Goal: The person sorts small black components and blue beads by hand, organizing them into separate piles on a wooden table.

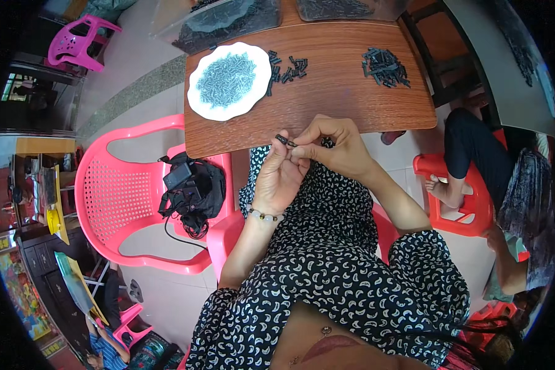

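Observation:
My left hand (280, 179) is closed, its thumb and fingers pinching a small black cylindrical piece (282, 139) just off the table's near edge. Closed beside it, my right hand (336, 145) pinches the inner end of the same piece; whether a second part is joined there is too small to tell. A white scalloped plate (264, 79) heaped with small clear-grey pieces (227, 79) stands at the table's left. Right of it lie scattered black pieces (296, 68). Another pile of black pieces (385, 66) is at the table's far right.
Clear plastic bins (253, 28) of black pieces stand along the far edge of the brown table (327, 105). A pink chair (120, 182) at my left carries a black bag (194, 191) with a cable. At right, a person (472, 148) sits near a red stool (459, 225).

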Tool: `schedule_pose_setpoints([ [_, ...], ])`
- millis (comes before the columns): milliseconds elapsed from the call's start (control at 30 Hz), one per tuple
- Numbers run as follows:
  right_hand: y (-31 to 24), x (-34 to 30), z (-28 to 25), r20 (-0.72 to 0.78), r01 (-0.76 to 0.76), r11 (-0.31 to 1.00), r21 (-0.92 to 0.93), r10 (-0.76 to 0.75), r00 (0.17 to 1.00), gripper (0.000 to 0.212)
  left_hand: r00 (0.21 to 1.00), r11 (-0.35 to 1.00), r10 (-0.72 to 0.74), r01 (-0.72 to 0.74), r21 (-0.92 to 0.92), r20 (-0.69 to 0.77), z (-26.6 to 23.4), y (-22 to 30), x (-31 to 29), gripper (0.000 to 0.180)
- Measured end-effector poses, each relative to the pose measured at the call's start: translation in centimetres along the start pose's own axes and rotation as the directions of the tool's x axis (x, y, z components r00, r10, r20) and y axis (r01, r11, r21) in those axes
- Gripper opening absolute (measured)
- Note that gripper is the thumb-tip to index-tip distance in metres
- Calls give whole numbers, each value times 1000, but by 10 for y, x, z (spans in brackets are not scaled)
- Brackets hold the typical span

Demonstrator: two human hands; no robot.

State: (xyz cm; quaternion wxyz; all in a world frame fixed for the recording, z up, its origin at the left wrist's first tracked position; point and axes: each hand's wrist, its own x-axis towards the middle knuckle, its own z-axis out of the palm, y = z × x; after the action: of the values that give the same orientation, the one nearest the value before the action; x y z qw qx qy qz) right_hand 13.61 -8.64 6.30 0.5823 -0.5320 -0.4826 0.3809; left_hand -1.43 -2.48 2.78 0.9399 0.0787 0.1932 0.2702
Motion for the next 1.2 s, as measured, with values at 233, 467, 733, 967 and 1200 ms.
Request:
schedule_pose_setpoints([
  [233, -1, -2, 2, -26, -32, 999, -20, 32, 999, 14, 999, 998, 44, -45, 44, 29, -5, -4, 2, 24],
  [467, 1, -4, 6, -39, 16, 998, -56, -18, 999, 12, 986, 972, 167, -167, 167, 15, -7, -9, -4, 21],
  [733, 1, -10, 19, -97, 131, 983, -126, -143, 985, 9, 951, 920, 307, -303, 250, 22, -6, -18, -12, 23],
  [967, -10, -7, 13, 25, 76, 983, -169, -73, 997, 15, 971, 947, 237, -237, 218, 24, -13, -13, -16, 22],
  [1200, -9, 3, 3, 120, 232, 948, -219, -210, 970, 43, 980, 967, 161, -179, 182, 113, -11, -18, -20, 23],
])
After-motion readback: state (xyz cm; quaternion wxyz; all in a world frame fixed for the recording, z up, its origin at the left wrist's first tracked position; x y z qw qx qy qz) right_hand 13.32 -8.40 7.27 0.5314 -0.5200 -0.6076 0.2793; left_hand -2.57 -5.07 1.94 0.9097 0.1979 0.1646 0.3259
